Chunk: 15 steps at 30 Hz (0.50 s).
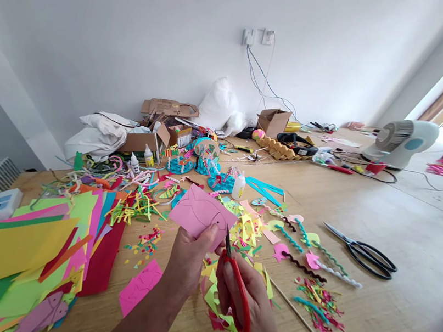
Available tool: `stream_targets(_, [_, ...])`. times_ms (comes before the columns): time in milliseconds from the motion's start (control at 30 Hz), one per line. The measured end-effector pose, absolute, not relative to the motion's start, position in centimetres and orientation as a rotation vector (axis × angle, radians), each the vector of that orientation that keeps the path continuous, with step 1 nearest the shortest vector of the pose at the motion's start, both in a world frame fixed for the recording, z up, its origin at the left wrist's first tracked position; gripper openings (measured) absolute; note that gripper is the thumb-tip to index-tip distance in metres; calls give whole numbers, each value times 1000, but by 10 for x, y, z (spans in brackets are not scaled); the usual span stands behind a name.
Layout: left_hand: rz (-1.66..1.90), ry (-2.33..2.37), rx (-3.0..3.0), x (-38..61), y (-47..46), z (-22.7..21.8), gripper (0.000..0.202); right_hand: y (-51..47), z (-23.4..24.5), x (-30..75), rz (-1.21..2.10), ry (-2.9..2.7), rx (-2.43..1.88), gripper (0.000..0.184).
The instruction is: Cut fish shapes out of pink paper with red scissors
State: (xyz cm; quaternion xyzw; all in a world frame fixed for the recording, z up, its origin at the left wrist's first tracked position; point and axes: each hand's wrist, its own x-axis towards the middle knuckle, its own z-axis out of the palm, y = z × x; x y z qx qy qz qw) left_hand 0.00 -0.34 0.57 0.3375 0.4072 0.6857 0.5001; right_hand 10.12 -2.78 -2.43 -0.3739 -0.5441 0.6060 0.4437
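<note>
My left hand (190,258) grips a piece of pink paper (198,210) between thumb and fingers, raised above the wooden table. A fish outline with a dark eye dot is drawn on it. In my right hand (246,292) is a pair of scissors with red handles (242,297). Their blades meet the paper's right edge, close to the left thumb; how far apart the blades are is hard to see. Below my hands lie yellow-green paper scraps (212,298). To the left of my left forearm rests a brighter pink sheet (140,287) with drawn outlines.
A stack of coloured paper (18,246) covers the left side. Black-handled scissors (370,257) lie at right, near pipe cleaners (306,267) with paper shapes. A thin wooden stick (309,329) runs toward the front. Behind stand a glue bottle (239,186), blue crafts (206,158) and a fan (402,140).
</note>
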Motion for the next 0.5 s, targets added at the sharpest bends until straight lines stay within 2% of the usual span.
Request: stream_targets(500, [1636,1042,812,3,-5,6,20,-30,-32,104,1441,-1357,-949,45])
